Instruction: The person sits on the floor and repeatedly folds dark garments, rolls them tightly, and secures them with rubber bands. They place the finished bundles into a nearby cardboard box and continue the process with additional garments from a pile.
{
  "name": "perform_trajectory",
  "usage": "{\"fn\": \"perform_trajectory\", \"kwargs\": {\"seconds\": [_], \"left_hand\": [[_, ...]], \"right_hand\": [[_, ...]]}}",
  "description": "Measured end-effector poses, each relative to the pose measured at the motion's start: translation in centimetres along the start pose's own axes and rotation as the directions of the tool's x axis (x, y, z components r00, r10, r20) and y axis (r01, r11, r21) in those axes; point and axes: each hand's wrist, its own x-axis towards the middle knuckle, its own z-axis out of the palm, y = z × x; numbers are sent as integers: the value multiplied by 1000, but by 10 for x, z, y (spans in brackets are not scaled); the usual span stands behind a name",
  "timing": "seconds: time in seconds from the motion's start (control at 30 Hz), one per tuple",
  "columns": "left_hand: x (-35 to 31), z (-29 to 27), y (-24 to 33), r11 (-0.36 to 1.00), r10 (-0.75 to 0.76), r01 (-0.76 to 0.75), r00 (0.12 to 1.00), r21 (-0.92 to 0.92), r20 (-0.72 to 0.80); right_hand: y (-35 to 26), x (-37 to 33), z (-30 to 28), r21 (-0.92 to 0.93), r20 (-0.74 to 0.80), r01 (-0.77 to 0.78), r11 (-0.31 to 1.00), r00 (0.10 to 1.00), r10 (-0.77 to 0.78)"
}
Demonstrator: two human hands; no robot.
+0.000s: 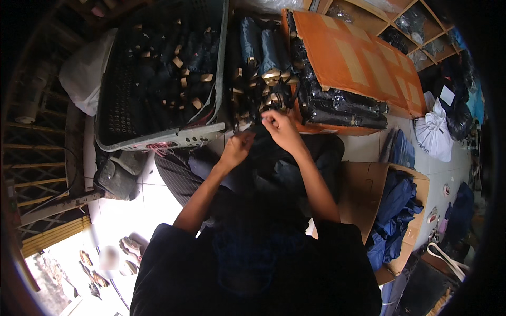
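My left hand (237, 149) is closed in a pinch above my lap, just right of the crate's near corner. Slightly farther off, my right hand (281, 130) has its fingers curled together. What either hand holds is too dark to make out; black cloth lies between and below them. Right beyond my hands is a pile of rolled dark bundles (270, 46) with gold-tan ends, looking like folded umbrellas. Two blue rolls lie on top of that pile.
A large grey perforated crate (174, 138) at the left holds many similar bundles. Right of the pile stands an orange carton (337, 47) with plastic-wrapped black packs. Nearer right, an open cardboard box (363, 181) contains blue cloth. A tied white bag (435, 134) sits beyond it.
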Motion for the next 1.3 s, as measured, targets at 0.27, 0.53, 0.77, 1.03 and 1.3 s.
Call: {"fn": "perform_trajectory", "kwargs": {"seconds": [0.27, 0.53, 0.77, 1.03, 1.3], "left_hand": [[-24, 26, -58, 998, -42, 33, 981, 55, 188], [-50, -14, 26, 976, -98, 40, 957, -212, -272], [-59, -34, 75, 754, -324, 89, 912, -650, -252], [-80, -57, 85, 555, -440, -82, 816, -828, -375], [-120, -80, 67, 792, -319, -54, 813, -608, -488]], "right_hand": [[94, -7, 50, -747, 197, 198, 635, 978, -73], [8, -20, -5, 95, 229, -22, 995, 973, 0], [-31, -47, -14, 203, 196, -74, 976, 980, 33], [-58, -62, -10, 284, 416, -270, 920, 899, 136], [-68, -67, -9, 380, 272, -237, 894, 952, 137]]}}
